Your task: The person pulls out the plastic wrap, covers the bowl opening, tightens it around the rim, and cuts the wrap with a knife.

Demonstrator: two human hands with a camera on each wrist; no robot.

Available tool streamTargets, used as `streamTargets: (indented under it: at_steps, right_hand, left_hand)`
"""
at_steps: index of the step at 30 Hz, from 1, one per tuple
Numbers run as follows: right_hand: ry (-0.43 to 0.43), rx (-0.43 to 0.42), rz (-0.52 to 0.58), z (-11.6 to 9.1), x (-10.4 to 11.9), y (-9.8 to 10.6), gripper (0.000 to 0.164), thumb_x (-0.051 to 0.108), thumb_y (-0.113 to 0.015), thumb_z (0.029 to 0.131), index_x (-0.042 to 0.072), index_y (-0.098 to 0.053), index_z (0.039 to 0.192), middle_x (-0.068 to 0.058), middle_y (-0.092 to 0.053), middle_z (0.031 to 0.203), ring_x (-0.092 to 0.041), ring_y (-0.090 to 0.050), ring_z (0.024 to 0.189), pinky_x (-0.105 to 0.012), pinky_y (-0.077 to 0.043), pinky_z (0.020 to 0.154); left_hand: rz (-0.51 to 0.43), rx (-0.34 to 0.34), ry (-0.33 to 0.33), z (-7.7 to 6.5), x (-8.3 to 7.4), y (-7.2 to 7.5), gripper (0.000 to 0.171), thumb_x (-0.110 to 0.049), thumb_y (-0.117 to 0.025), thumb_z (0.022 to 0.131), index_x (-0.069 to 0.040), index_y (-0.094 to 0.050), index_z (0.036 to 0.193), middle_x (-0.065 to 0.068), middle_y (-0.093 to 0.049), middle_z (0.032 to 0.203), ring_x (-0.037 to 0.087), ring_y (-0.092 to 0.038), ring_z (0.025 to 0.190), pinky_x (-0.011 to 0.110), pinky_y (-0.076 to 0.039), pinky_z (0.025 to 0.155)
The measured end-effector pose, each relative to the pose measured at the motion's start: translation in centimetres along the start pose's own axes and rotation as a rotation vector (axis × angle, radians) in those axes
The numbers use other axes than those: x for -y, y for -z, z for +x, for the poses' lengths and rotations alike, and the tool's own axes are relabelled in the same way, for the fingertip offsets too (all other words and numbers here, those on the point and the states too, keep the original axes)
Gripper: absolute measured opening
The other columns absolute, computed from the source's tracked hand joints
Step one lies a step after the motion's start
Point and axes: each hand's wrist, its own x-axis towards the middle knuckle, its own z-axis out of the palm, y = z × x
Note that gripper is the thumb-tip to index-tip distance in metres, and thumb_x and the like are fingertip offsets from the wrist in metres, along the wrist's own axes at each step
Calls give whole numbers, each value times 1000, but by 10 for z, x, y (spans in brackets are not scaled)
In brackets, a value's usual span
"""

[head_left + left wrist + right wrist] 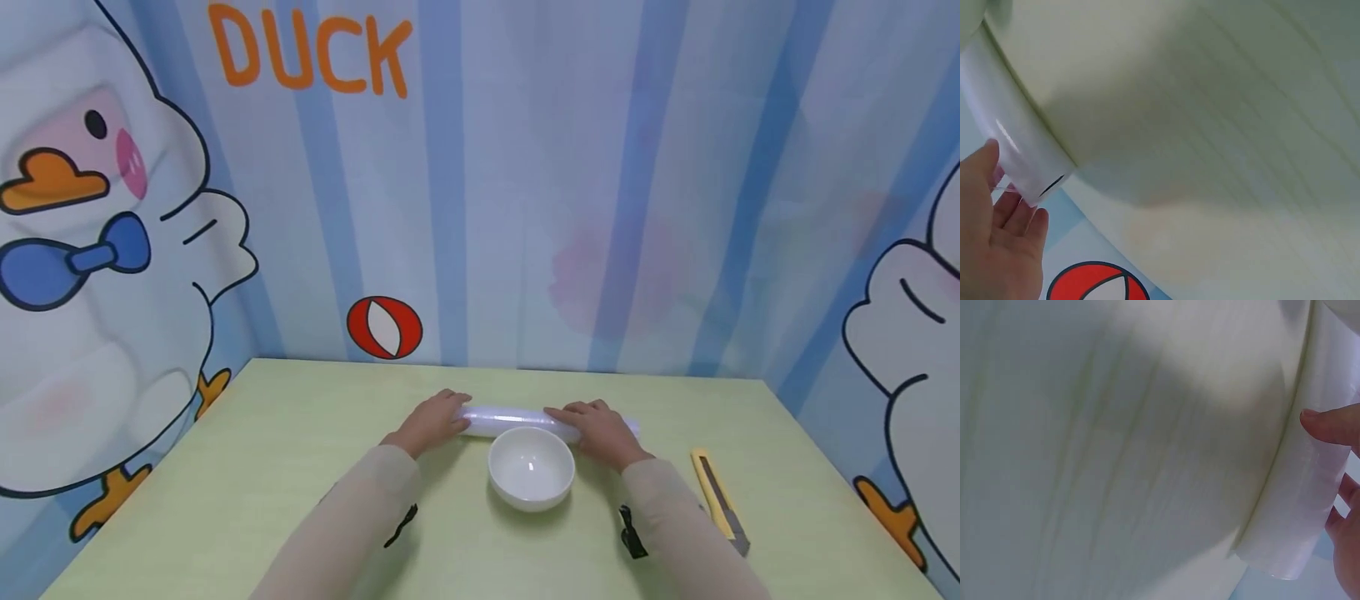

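Observation:
A whitish, glossy roll of plastic wrap [502,419] lies crosswise on the table behind a white bowl [531,471]. At its left end my left hand [435,423] holds it, thumb on the near side and fingers round the far side; the left wrist view shows the dark opening of the core by the fingers [1019,219]. My right hand [600,432] grips the roll farther right, the thumb [1329,425] across its front and the other fingers behind. The roll's right end sticks out past that hand. The upright bowl stands between my forearms, its inside facing up.
A yellow utility knife [718,500] with a grey end lies on the table to the right of my right forearm. Dark straps hang under both sleeves. Behind the pale green table [315,392] rises a striped curtain [517,183] printed with ducks.

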Motion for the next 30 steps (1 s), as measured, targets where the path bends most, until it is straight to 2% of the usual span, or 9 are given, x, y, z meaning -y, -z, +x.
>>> streamTargets:
  at_steps: [3,7,12,15,19,22,26,30]
  right_hand:
    - [15,11,-3,1,2,0,59,4,-68,78,25,-52,130,-8,-59,122,-34,-52,108,-51,-45,89]
    - [46,11,-12,2,2,4,58,3,-66,79,19,-50,132,-11,-58,121,-35,-53,107,-50,-45,89]
    - [-32,38,40,-3,-3,10,54,3,-62,82,6,-46,133,-17,-55,124,-36,-51,114,-50,-41,96]
    - [-83,57,54,-10,-8,12,49,10,-62,85,1,-47,131,-19,-55,124,-37,-51,115,-51,-40,97]
    - [-134,69,37,-16,-13,11,48,21,-62,87,2,-50,129,-18,-56,122,-37,-51,113,-52,-40,94]
    - [-167,72,23,-19,-15,12,46,25,-63,86,6,-53,127,-16,-57,120,-36,-52,111,-54,-40,91]
    - [-191,58,23,-20,-15,14,41,24,-66,84,9,-57,121,-13,-59,116,-33,-52,106,-54,-41,87]
    - [-168,35,29,-19,-13,15,39,24,-68,81,11,-59,117,-12,-60,112,-31,-53,101,-52,-42,83]
  left_hand:
    - [82,-28,-32,1,4,-3,34,-26,-59,89,-11,-58,121,8,-58,117,22,-54,107,39,-44,97]
    - [111,-75,-35,-2,6,0,29,-26,-63,87,-13,-63,113,5,-61,109,20,-57,99,39,-47,92]
    - [99,-67,-17,-3,6,5,28,-28,-65,85,-14,-65,109,4,-63,106,20,-57,97,39,-47,90]
    - [84,-42,0,-6,6,7,26,-28,-65,85,-15,-66,108,4,-64,104,19,-57,95,39,-48,90]
    - [99,-59,-14,-10,8,11,19,-25,-64,86,-16,-68,103,2,-67,100,18,-59,93,38,-49,89]
    - [124,-93,-32,-6,4,10,15,-23,-63,87,-16,-70,99,0,-68,96,17,-59,89,36,-49,88]
    - [68,-130,-21,1,-1,5,13,-20,-61,88,-14,-68,97,0,-68,92,16,-58,84,33,-50,85]
    - [-41,-154,37,2,0,5,13,-18,-59,90,-13,-66,100,1,-66,90,15,-56,80,32,-51,82]
